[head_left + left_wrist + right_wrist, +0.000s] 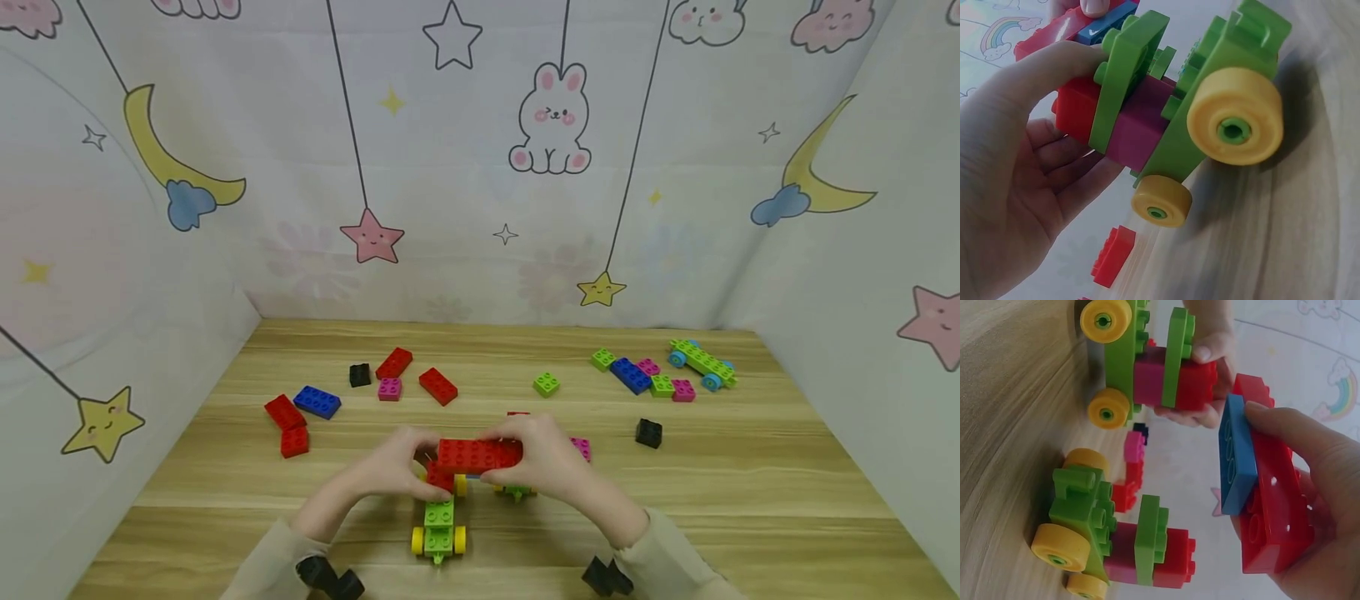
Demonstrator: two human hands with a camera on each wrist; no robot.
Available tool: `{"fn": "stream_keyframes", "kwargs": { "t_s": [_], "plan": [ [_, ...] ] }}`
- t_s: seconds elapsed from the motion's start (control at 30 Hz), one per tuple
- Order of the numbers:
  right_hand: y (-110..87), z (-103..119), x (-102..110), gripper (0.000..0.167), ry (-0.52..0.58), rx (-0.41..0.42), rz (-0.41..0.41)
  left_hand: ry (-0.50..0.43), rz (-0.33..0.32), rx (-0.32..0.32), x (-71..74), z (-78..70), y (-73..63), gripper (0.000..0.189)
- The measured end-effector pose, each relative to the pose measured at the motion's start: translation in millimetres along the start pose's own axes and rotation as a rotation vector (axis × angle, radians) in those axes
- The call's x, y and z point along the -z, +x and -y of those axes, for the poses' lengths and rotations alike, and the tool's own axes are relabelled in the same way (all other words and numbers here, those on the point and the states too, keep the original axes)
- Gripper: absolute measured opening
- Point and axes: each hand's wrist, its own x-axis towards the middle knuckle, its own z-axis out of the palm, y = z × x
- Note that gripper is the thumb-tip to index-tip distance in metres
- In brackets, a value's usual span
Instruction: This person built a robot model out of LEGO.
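Both hands full above a pair of small block cars

The left hand (401, 462) gripped the red block (1077, 111) at the top of the left car (438, 533), thumb on one side and fingers on the other. That car, with a green wheeled base, yellow wheels, a purple block (1141, 125) and a green piece (1125, 84) below the red, was near the counter's front edge. The right hand (536, 454) held a long red piece (474, 456) between thumb and fingers, a blue brick (1238, 462) joined to its underside. It hung above the counter (750, 500), near the left car's red block, a gap showing from the right wrist. A similar right car (1085, 512) stood on the counter, partly hidden by the right hand in the head view. Farther back lay loose red bricks (438, 387), two black bricks (648, 433) and a green car with blue wheels (702, 364).
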Motion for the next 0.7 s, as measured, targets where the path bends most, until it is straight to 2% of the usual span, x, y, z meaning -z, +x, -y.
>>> {"fn": "stream_keyframes", "kwargs": {
  "t_s": [0.4,0.7],
  "plan": [
    [1.5,1.0,-8.3,0.035,0.001,0.014,0.035,-0.02,0.008,-0.048,-4.4,4.9,2.6,0.023],
    [3.4,1.2,-14.3,0.035,-0.013,-0.001,0.045,0.012,0.001,-0.033,-4.5,5.5,2.4,0.024]
  ]
}}
